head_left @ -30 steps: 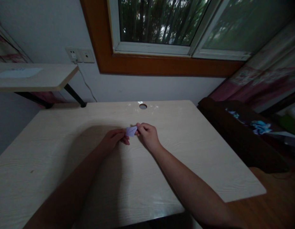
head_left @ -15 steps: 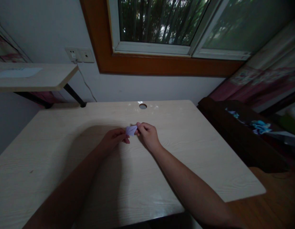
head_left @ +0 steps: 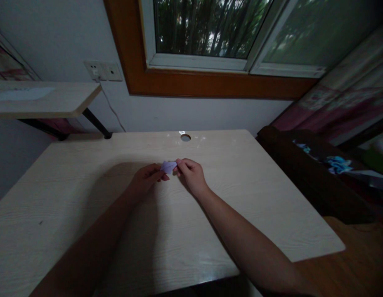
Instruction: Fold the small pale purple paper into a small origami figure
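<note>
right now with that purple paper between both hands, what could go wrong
The small pale-purple paper piece is pinched at opposite ends by the left hand and right hand, so pulling them apart might tear it.
The light is dim and a shadow lies around the left arm, so its creases may be hard to judge.

This looks like a room in a home: a flowered curtain (head_left: 343, 88) at far right, a wood-framed window (head_left: 197, 62) beyond the desk (head_left: 228, 227), a socket (head_left: 103, 71) at far left, wooden floor (head_left: 346, 266) at near right.
</note>
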Demonstrator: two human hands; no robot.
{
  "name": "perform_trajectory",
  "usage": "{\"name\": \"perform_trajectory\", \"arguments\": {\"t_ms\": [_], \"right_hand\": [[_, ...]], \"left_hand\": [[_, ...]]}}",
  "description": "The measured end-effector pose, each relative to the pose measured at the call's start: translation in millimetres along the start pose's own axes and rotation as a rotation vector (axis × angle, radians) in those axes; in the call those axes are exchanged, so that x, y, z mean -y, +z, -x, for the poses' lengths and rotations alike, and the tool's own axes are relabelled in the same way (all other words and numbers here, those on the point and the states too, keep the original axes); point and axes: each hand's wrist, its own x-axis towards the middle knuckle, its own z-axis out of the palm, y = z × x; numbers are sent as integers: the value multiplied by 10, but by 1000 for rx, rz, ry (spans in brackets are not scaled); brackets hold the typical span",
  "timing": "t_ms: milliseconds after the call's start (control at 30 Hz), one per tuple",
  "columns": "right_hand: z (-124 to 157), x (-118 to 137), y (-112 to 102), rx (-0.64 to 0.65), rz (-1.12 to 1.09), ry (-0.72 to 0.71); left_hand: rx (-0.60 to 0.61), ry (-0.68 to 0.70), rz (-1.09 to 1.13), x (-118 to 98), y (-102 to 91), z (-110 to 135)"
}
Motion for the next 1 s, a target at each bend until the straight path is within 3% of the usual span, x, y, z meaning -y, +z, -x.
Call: {"name": "perform_trajectory", "arguments": {"t_ms": [167,367,1000], "right_hand": [[-4,-36,44,8,-153,17],[11,-69,44,63,-104,1],[-6,-104,49,70,-111,54]], "left_hand": [[11,-5,2,41,-3,-12],[30,4,-19,69,-16,-15],[6,25,-13,-19,-9,11]]}}
